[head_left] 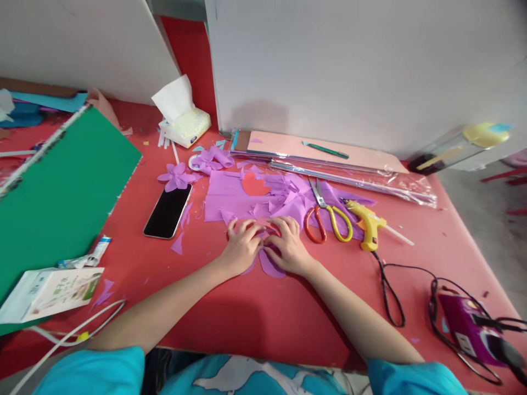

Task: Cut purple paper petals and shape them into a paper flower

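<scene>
Close together at the middle of the table, my left hand (242, 247) and my right hand (289, 246) have their fingers curled and their tips meeting over a purple petal piece (272, 266). Rounded purple ends stick out below the fingers. What lies between the fingertips is partly hidden. Just beyond the hands is a purple foam sheet (218, 200), with loose scraps and a red petal-shaped cutout (254, 185) on it. Scissors (323, 206) with one red and one yellow handle lie right of my right hand. A finished-looking purple flower (177, 177) rests at the phone's far end.
The black-screened phone (168, 213) lies left of my hands. A yellow glue gun (368, 225) with its cord is at right, near a purple power box (467, 329). Behind are a tissue pack (187, 129) and plastic-wrapped sheets (358, 175). A green board (61, 192) covers the left.
</scene>
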`<state>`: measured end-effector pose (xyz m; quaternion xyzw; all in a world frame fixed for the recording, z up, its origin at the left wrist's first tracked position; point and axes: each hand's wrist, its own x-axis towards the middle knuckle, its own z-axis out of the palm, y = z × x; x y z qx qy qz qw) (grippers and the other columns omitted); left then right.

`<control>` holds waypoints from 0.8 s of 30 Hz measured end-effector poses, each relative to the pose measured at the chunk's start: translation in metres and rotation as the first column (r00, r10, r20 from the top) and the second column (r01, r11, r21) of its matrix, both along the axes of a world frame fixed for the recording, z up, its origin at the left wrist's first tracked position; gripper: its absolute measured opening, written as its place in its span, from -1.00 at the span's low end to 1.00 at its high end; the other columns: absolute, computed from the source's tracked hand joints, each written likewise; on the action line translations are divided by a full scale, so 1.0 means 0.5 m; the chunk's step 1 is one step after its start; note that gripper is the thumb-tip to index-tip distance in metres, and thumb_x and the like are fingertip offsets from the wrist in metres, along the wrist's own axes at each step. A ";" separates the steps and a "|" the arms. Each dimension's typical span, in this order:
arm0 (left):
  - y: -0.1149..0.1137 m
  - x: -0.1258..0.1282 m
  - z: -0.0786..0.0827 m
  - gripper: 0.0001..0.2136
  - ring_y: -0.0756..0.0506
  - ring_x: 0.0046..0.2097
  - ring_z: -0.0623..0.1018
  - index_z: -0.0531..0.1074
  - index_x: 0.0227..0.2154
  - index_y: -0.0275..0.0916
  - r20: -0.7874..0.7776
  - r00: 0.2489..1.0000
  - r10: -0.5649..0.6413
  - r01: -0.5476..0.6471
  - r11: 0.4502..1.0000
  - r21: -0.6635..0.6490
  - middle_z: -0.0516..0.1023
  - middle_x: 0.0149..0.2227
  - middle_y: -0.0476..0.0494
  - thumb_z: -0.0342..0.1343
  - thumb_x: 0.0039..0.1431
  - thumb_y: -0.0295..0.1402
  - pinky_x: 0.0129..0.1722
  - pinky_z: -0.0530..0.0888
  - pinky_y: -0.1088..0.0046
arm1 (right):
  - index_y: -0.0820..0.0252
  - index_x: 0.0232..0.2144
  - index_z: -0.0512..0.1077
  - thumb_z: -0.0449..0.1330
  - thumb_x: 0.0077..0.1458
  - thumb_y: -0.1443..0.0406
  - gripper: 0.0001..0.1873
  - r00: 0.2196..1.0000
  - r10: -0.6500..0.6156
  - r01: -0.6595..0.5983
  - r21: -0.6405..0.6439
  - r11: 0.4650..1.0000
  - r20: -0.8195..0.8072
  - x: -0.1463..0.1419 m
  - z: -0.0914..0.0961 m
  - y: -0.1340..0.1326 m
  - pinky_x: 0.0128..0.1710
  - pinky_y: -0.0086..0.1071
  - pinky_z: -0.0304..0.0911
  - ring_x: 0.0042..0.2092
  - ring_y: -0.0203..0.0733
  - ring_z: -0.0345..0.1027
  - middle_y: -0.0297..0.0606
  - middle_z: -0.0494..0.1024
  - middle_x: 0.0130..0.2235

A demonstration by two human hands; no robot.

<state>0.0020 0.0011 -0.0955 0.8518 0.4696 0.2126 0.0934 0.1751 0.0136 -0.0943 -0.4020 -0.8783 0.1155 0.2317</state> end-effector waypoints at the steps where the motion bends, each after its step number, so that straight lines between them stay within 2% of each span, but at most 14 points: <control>1: 0.000 0.000 0.000 -0.82 -0.23 0.04 0.30 0.46 -0.35 -0.23 -0.002 1.000 0.001 -0.001 1.000 0.000 0.46 -0.06 -0.15 -0.06 0.18 -0.42 0.04 0.04 -0.07 | 0.17 -0.44 0.42 0.13 -0.03 0.33 -0.93 1.000 0.004 -0.004 0.001 1.000 0.006 -0.002 0.000 0.000 0.04 0.05 -0.09 0.07 0.08 -0.01 -0.13 0.20 0.04; 12: 0.007 -0.018 0.016 -0.90 -0.24 0.08 0.24 0.44 -0.48 -0.21 0.002 1.000 -0.022 0.022 1.000 -0.013 0.38 0.00 -0.13 0.04 0.07 -0.39 0.06 0.02 -0.08 | 0.19 -0.46 0.41 0.12 -0.03 0.37 -0.94 1.000 0.018 -0.018 0.000 1.000 0.001 -0.004 -0.005 0.002 0.07 0.01 -0.10 0.08 0.04 0.00 -0.15 0.20 0.06; 18: 0.010 -0.023 0.019 -0.91 -0.26 0.09 0.22 0.46 -0.42 -0.19 -0.037 0.996 -0.087 0.086 0.996 -0.023 0.35 0.03 -0.13 0.05 0.07 -0.37 0.04 0.03 -0.12 | 0.18 -0.46 0.40 0.12 -0.03 0.37 -0.94 0.999 0.033 -0.033 -0.016 0.999 -0.012 -0.003 -0.005 0.003 0.04 0.04 -0.06 0.06 0.05 0.01 -0.14 0.21 0.05; 24: 0.010 -0.021 0.014 -0.89 -0.26 0.08 0.23 0.46 -0.45 -0.20 -0.052 0.996 -0.066 0.064 0.997 -0.039 0.36 0.02 -0.15 0.06 0.09 -0.34 0.04 0.05 -0.13 | 0.19 -0.46 0.40 0.11 -0.02 0.38 -0.93 0.999 0.035 -0.035 -0.008 0.999 -0.005 -0.004 -0.004 0.003 0.05 0.02 -0.06 0.06 0.03 0.02 -0.13 0.23 0.04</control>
